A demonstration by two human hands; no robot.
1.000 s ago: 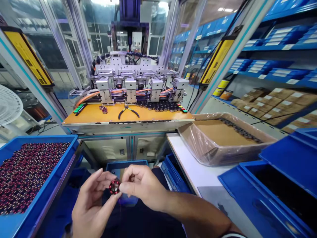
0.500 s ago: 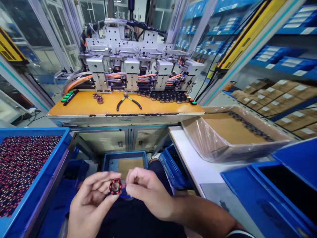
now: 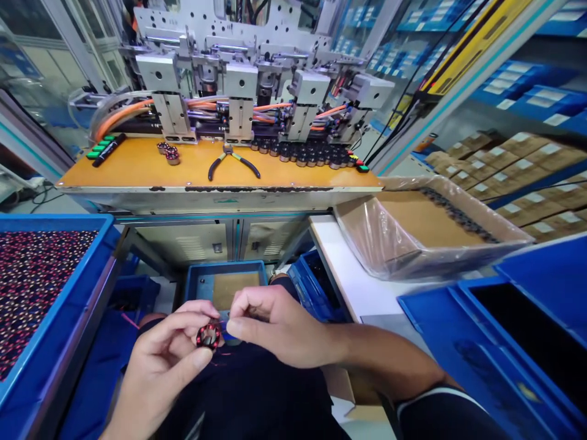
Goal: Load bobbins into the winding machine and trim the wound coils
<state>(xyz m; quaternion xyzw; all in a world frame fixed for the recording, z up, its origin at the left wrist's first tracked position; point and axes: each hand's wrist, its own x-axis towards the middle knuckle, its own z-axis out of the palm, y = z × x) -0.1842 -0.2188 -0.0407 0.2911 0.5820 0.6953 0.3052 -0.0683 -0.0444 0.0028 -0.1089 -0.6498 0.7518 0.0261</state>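
Note:
My left hand (image 3: 172, 354) holds a small ring-shaped motor stator (image 3: 208, 337), dark with red windings, between thumb and fingers, its open centre facing me. Just right of it, my right hand (image 3: 270, 321) is closed in a pinch at a thin wire (image 3: 223, 322) beside the stator; the wire is faint against the dark clothing. Thin reddish strands also hang just below the stator. Both hands are above my lap. At the left, a blue crate (image 3: 103, 244) holds many similar red-wound stators.
An orange worktable (image 3: 147, 171) under a clamping machine (image 3: 241, 91) carries pliers (image 3: 233, 162), a few stators (image 3: 172, 156), a marker (image 3: 109, 151) and rows of dark round parts (image 3: 302, 154). To the right are a plastic-lined carton (image 3: 380, 244) and blue bins (image 3: 440, 324).
The view has tipped down and moved closer to the machine. My hands keep the stator between them, the left one tilting it a little; thin strands now show below it.

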